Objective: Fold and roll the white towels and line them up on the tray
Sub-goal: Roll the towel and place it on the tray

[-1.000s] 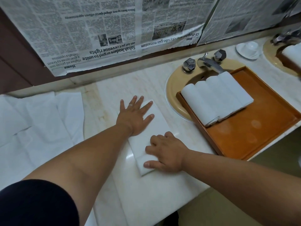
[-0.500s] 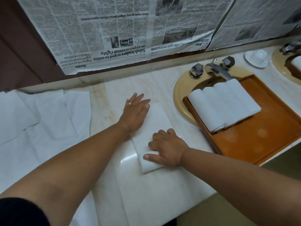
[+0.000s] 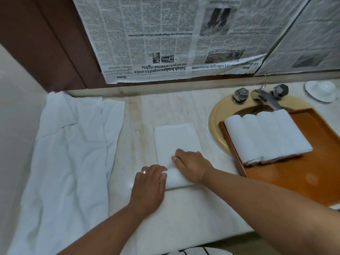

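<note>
Left of the tray point(image 3: 294, 181), both hands curl onto the half-rolled towel point(image 3: 176, 142). The left hand point(image 3: 149, 186) grips the roll's left end and the right hand point(image 3: 191, 166) its top. Four rolled towels point(image 3: 266, 137) lie side by side on the tray. Farther left is a loose white pile point(image 3: 64, 153), perhaps several cloths.

bare counter point(image 3: 165, 105) strip runs btwn the loose towels point(image 3: 70, 153) on the left & the folded towel point(image 3: 174, 137) mid-counter, open back to the wall ledge. near counter edge also bare. tray point(image 3: 303, 173): rolled towels point(image 3: 266, 137) fill its left part, right part bare. faucet point(image 3: 266, 98) crowds the tray's far corner, poss. touching the rolls.
</note>
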